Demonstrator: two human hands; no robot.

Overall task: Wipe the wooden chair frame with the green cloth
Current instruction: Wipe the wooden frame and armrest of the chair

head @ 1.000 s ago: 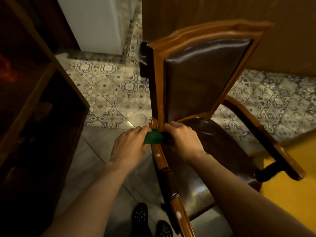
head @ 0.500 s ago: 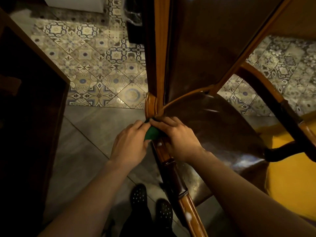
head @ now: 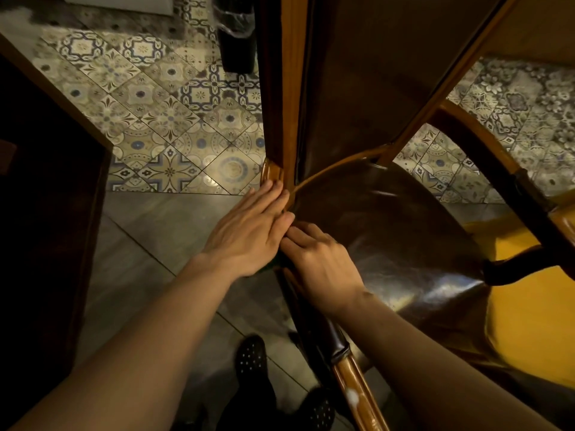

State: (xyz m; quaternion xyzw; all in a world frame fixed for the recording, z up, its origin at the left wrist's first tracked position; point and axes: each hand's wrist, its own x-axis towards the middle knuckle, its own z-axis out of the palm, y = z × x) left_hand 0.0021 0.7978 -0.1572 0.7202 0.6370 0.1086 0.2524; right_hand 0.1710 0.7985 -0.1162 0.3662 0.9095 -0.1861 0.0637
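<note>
Since the earlier frame, the left hand point(head: 249, 234) has flattened, fingers extended, over the wooden chair frame point(head: 287, 88), nearly hiding the green cloth point(head: 273, 265) beneath. The right hand point(head: 320, 262) is curled beside it; whether it pinches the cloth cannot be told. Left of the frame, bare floor point(head: 161, 231) lies open.

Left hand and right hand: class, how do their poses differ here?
The left hand lies flat, fingers straight, reaching up to the chair frame. The right hand sits lower, fingers bent, nearer the seat. Both press together at the seat's corner, hiding the cloth almost entirely.
</note>
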